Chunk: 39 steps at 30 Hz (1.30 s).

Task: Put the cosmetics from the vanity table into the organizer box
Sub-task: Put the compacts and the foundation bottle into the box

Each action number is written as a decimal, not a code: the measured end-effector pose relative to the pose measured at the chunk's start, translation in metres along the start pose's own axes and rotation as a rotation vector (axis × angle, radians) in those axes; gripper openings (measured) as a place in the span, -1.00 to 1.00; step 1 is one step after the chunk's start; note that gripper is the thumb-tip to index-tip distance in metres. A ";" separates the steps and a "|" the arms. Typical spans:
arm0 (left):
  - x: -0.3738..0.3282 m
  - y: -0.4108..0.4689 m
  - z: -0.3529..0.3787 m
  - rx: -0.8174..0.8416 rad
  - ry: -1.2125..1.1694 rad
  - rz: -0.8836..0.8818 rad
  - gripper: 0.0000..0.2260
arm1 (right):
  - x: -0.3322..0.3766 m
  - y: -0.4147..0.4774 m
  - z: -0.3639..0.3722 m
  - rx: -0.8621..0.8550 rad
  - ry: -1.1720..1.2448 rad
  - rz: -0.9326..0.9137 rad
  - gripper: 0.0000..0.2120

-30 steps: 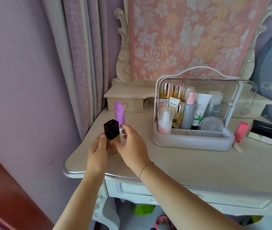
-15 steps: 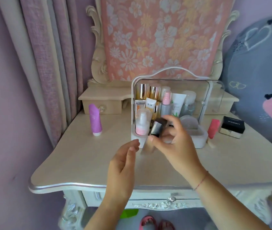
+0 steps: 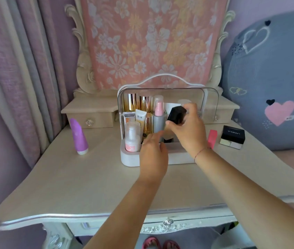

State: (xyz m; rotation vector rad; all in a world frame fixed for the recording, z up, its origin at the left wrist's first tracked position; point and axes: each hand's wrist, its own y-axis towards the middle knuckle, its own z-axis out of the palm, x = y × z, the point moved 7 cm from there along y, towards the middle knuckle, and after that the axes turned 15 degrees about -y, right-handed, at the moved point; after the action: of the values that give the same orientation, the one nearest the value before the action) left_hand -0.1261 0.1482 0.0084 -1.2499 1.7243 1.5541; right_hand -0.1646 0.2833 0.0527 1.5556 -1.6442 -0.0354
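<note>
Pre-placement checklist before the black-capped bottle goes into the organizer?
1. Right hand grip on black-capped bottle: ok, held at the cap.
2. Bottle over organizer box: ok.
3. Lid out of the way: ok, raised.
4. Free slot below: cannot tell, hands hide it.
5. Left hand clear of the drop path: not ok, fingers at the front rim.
6. Neighbouring grey spray bottle upright: ok.

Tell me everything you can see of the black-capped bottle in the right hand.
The bottle shows mainly a glossy black faceted cap, apparently hard plastic, tilted with its top leaning up and right. Its pale body is mostly hidden behind the right hand, whose fingers grip it. It is held in the air over the organizer, in front of the upright bottles there. The left hand is below it, apparently not touching.
</note>
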 end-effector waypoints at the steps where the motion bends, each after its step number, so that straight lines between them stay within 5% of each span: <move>1: 0.000 0.005 0.002 -0.003 0.044 0.017 -0.62 | 0.000 0.000 0.002 -0.011 -0.020 -0.001 -0.45; 10: 0.016 0.013 0.016 0.079 0.378 0.063 -0.67 | -0.004 -0.002 0.017 0.017 -0.181 -0.057 -0.45; 15: 0.015 0.019 0.017 0.029 0.246 -0.025 -0.77 | -0.002 0.000 0.015 -0.016 -0.318 -0.111 -0.49; 23: 0.025 0.030 0.021 -0.045 0.128 -0.184 -0.73 | 0.005 0.020 0.002 0.105 -0.159 -0.154 -0.69; 33: 0.024 0.029 0.021 -0.018 0.153 -0.170 -0.78 | 0.001 0.069 0.012 0.257 -0.344 -0.061 -0.69; 39: 0.024 0.030 0.021 0.013 0.152 -0.144 -0.74 | 0.001 0.079 0.006 0.150 -0.500 -0.049 -0.67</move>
State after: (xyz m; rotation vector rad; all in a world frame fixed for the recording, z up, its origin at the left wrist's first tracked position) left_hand -0.1674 0.1587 -0.0018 -1.4841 1.6914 1.3945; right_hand -0.2314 0.2972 0.0929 1.8003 -2.0279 -0.3602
